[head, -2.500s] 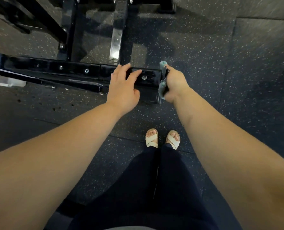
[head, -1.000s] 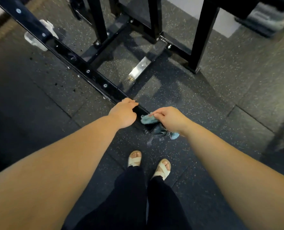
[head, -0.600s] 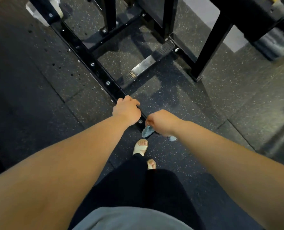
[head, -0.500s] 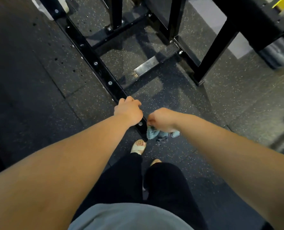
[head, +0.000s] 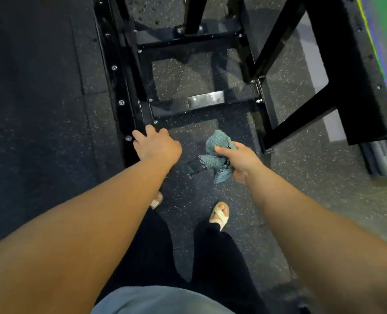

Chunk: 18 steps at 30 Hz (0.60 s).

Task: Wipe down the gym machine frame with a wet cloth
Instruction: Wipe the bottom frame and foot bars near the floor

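Right hand [head: 240,159] has pulled the cloth [head: 217,152] off the frame [head: 120,87]

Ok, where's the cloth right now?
Head view, centre: the cloth is bunched in the right hand, just right of the left hand gripping the black frame rail.

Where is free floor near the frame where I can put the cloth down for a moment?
Bare floor lies between the step crossbar, the left hand and the right hand holding the cloth; more lies left of the long rail. It is crowded at the rail end under the left hand.
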Tool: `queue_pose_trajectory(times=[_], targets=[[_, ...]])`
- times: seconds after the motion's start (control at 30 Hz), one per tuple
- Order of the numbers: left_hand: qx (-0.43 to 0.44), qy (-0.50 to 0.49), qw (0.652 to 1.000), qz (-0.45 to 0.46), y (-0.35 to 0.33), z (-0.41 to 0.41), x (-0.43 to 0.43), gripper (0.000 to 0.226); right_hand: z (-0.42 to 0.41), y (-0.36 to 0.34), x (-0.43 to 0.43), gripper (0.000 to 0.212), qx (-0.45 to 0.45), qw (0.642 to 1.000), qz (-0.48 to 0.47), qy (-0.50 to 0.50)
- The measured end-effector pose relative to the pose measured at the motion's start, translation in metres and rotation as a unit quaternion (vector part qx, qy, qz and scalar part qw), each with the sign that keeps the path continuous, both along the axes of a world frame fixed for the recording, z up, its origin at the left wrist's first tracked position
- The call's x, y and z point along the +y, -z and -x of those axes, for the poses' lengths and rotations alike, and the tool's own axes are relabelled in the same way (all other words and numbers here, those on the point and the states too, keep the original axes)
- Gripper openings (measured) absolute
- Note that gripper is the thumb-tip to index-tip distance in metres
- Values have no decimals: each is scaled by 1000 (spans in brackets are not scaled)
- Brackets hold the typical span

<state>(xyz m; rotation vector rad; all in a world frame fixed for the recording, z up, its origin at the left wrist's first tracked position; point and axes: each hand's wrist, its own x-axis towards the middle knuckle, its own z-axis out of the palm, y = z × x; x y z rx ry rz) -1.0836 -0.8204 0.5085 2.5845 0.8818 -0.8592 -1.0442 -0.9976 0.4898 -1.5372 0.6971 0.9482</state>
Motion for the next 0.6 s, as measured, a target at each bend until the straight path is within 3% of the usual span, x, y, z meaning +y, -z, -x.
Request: queue_pose_trajectory(times=[0.2,0.37,0.6], targets=[[-57,-82,988,116,36,-30,-77,47,-64,36,-62,20,-1,997,74,-36],[0,-122,969,214,89,-61,-82,45,-111,87,-51,3,8,989,113,-94],[15,-132,968,213,188,-128,-44,40,-181,200,-11,6,-22,980,143,-134]])
